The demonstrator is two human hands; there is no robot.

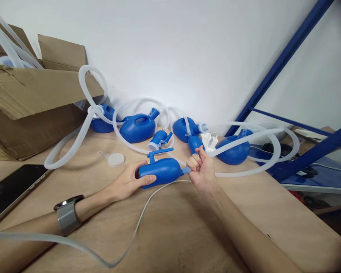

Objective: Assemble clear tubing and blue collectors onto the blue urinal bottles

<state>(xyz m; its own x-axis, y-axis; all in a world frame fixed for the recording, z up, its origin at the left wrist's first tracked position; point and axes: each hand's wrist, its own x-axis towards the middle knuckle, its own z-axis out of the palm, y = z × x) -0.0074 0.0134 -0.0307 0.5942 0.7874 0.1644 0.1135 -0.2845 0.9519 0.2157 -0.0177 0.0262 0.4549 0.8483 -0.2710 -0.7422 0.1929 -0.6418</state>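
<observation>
My left hand (133,180) is wrapped round the wide end of a blue plastic piece (163,171) with a thin blue arm standing off its top. At the piece's narrow right end is a translucent tip (185,171), and the curled fingers of my right hand (200,168) are closed beside it. What those fingers pinch is hidden. Just behind, a similar blue piece (160,138) lies on the wooden table (165,235), and another (195,144) lies close behind my right hand. A round white cap (116,159) lies left of the held piece.
Blue bottles (138,128) with coiled translucent hoses (252,172) stand along the wall. An open cardboard box (42,91) is at left, a dark phone-like device (14,189) before it. A thin cable (140,220) crosses the front. Blue metal shelving (309,155) stands right.
</observation>
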